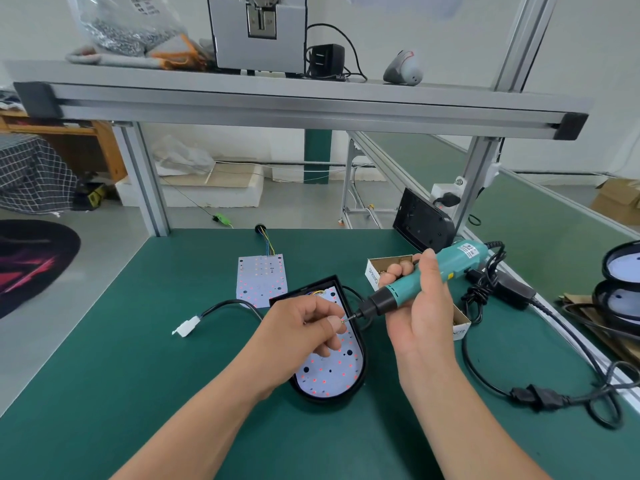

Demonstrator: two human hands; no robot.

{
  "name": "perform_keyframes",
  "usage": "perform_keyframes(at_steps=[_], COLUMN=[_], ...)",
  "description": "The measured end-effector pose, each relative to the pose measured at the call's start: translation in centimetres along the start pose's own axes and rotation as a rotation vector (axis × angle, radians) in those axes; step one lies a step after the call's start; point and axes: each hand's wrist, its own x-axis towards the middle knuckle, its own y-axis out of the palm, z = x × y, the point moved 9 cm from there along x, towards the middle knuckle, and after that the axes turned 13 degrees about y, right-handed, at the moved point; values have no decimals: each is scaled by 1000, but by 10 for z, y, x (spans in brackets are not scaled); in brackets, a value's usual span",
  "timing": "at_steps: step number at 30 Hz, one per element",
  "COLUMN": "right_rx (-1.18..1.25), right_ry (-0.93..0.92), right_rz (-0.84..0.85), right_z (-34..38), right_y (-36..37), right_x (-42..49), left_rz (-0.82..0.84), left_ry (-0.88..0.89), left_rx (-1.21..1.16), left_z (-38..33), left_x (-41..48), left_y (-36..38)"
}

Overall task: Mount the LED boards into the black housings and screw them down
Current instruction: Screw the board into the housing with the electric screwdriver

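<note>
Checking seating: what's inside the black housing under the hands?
A white LED board with red dots, coloured wires at its far end. The left hand covers the board's middle; that part cannot be seen.

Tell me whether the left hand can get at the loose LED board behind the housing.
Probably yes: the LED board lies uncovered just beyond the left hand, though that hand pinches a screw.

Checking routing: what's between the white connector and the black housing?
Head view: the black cable on green mat, from white connector toward black housing, its end hidden behind left hand.
</note>
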Motion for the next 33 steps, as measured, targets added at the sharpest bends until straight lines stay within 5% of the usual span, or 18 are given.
perform_keyframes(at_steps=[5,10,18,33], right_rx=[17,10,-138,-351], right_ry=[13,32,32,6], right_rz=[2,35,150,273], right_z=[-1,-3,-11,-26], right_y=[0,6,19,38], right_x=[-1,-2,-7,-17], left_rz=[-64,-189,-49,54], left_ry=[-28,6,-25,39], left_rx=[78,407,990,1091], left_z=[5,-2,-12,-8], left_x=[2,5,2,18], left_y=[-12,-43,-29,-13])
